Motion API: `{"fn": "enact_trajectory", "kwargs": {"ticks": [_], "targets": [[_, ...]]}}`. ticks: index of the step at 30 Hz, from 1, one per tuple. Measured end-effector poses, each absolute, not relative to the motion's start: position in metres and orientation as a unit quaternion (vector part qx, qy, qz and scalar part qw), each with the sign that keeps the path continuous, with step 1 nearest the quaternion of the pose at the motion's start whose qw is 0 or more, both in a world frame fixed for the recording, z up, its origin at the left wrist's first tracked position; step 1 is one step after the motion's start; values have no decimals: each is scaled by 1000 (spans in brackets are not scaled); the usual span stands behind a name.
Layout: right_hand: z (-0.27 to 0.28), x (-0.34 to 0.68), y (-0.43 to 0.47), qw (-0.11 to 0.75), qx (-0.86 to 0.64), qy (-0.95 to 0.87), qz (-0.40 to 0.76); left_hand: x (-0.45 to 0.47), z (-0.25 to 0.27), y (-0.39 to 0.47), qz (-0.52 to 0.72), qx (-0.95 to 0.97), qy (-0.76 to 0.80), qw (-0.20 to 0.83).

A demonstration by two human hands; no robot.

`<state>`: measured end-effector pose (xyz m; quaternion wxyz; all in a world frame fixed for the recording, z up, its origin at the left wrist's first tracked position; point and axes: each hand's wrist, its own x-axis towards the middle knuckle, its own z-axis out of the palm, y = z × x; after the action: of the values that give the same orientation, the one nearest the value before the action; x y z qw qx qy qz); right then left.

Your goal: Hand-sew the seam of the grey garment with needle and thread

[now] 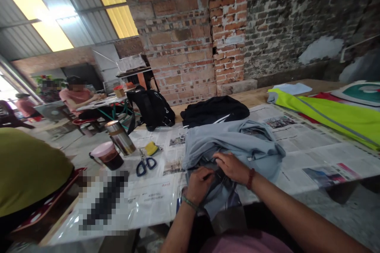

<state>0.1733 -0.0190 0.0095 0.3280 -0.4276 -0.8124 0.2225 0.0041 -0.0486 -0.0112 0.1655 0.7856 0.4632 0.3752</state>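
A light grey-blue garment (234, 138) lies bunched on the newspaper at the table's front edge, part of it hanging toward my lap. My left hand (200, 184) is closed in a pinch on its near, darker folds, with a beaded bracelet on the wrist. Just to the right and a little farther away, my right hand (233, 167) has its fingers curled on the same garment; a red bracelet circles that wrist. The fingertips are partly hidden in the cloth, so any small item between them cannot be made out.
Left on the table are blue-handled scissors (146, 166), a yellow item (151, 148), a lidded cup (111, 157) and a steel flask (120, 137). Behind lie a black bag (154, 110) and black clothing (215, 110). A neon vest (335, 116) and an iron (360, 93) are right.
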Motion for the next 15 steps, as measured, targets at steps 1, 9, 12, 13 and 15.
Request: {"fn": "enact_trajectory", "kwargs": {"ticks": [1,9,12,13,15], "targets": [[6,174,-21,332,-443,-801,228,4,-12,-49,375,787,464,156],[-2,183,-43,394,-498,-690,347,8,-18,-48,358,805,463,100],[-1,182,-42,352,-485,-680,423,9,-17,-50,355,817,447,84],[-2,182,-41,347,-481,-672,445,9,-17,-51,354,820,443,79],[-3,181,-41,355,-472,-650,478,9,-16,-52,353,823,439,72]]}}
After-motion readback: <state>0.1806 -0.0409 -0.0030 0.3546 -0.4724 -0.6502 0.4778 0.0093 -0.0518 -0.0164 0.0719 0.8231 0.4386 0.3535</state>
